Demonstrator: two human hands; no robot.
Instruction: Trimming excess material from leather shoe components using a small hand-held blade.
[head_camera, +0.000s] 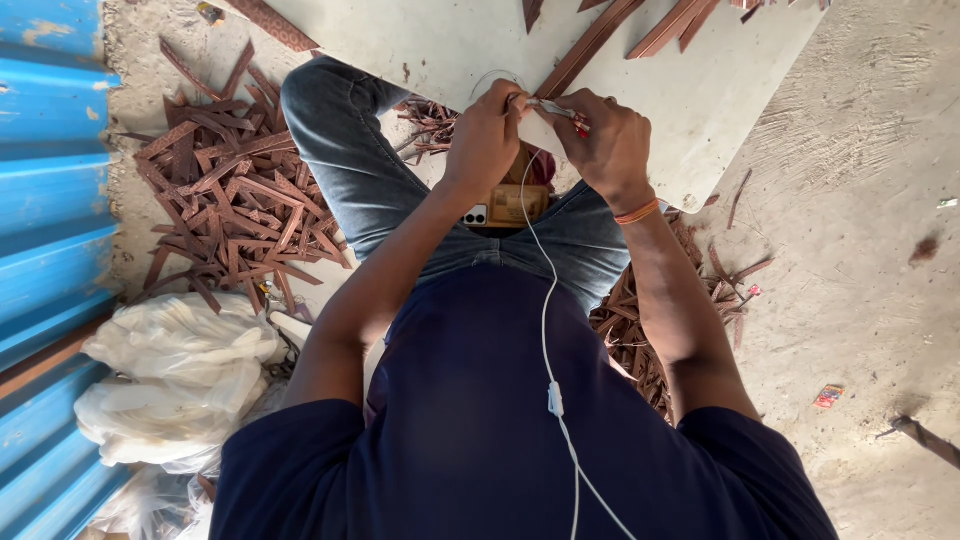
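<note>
Fingers of left hand (487, 135) and right hand (607, 140) pinch a thin metal piece (548, 105) between them; white board (440, 45) beneath

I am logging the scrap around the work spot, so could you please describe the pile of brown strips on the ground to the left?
The pile of brown strips lies on the dusty ground between the blue corrugated wall and the person's jeans-clad leg. The strips are thin, flat, reddish-brown, wood-like pieces of uneven length, crossed loosely at all angles. No hand touches them.
</note>
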